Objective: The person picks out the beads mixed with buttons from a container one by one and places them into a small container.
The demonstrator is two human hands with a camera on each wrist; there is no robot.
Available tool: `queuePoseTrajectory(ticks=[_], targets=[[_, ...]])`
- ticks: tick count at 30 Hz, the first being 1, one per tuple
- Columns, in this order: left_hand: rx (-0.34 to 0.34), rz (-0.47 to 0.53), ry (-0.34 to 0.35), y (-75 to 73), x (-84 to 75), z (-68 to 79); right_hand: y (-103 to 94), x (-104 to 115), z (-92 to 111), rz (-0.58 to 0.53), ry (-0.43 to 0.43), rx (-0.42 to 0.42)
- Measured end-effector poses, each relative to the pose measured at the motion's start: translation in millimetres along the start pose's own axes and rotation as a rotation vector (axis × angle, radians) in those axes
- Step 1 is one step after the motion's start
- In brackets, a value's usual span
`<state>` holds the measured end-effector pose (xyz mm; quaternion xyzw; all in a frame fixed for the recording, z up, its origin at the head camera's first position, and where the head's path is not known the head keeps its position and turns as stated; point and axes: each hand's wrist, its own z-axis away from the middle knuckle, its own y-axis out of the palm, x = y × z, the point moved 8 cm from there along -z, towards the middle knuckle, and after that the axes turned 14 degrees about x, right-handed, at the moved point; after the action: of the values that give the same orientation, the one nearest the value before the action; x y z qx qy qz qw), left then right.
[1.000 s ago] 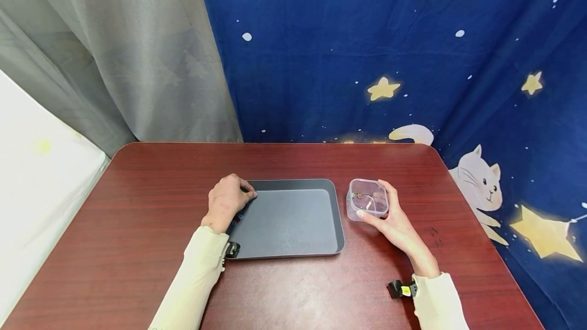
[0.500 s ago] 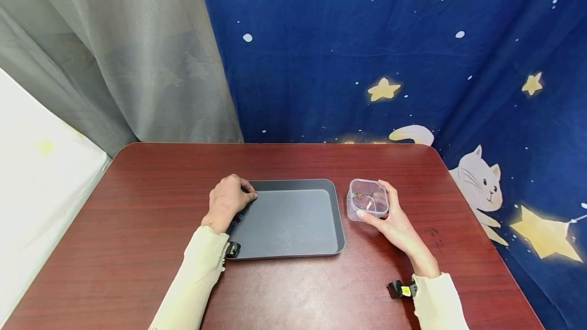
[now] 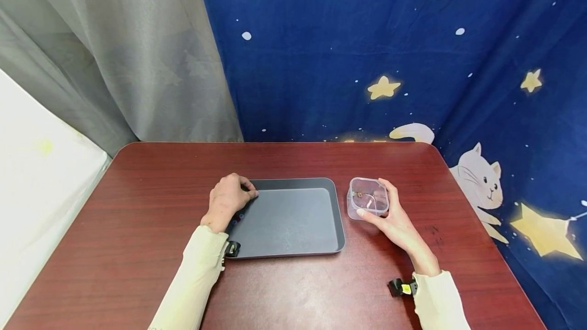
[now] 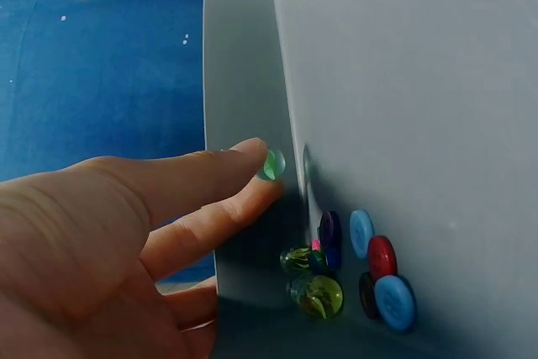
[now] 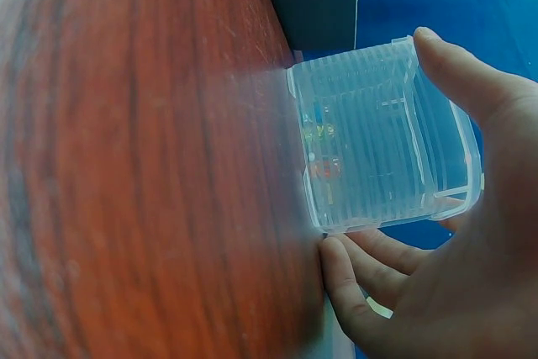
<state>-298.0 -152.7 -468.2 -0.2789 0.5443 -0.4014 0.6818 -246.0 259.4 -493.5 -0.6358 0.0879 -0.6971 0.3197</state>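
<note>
Thumb and forefinger of my left hand [image 3: 225,200] pinch a clear glass marble with a green swirl [image 4: 273,164], just over the left side of the grey tray [image 3: 293,223]. Below it in the left wrist view, glass marbles [image 4: 324,298] and several round buttons [image 4: 395,302] in blue, red and dark colours lie along the tray's edge. My right hand [image 3: 396,225] grips a clear plastic box [image 3: 353,214] right of the tray, thumb on one side and fingers on the other. Small colourful pieces [image 5: 325,166] show at the bottom of that open-topped box.
Everything stands on a dark red wood-grain table [image 3: 293,289] with rounded far corners. Behind it hang a grey curtain [image 3: 160,65] and a blue curtain [image 3: 321,65] with stars and a cat. White cloth [image 3: 41,177] borders the left side.
</note>
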Motion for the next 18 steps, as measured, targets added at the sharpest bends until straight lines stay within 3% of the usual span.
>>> queuePoseTrajectory(ticks=[9, 18], targets=[[-0.006, 0.011, 0.014, -0.4, 0.6, 0.7, 0.5, -1.4, -0.6, 0.007, 0.004, -0.002], [-0.087, -0.012, 0.074, -9.1, -8.1, 4.9, -0.3, -0.9, -0.6, 0.006, 0.006, -0.002]])
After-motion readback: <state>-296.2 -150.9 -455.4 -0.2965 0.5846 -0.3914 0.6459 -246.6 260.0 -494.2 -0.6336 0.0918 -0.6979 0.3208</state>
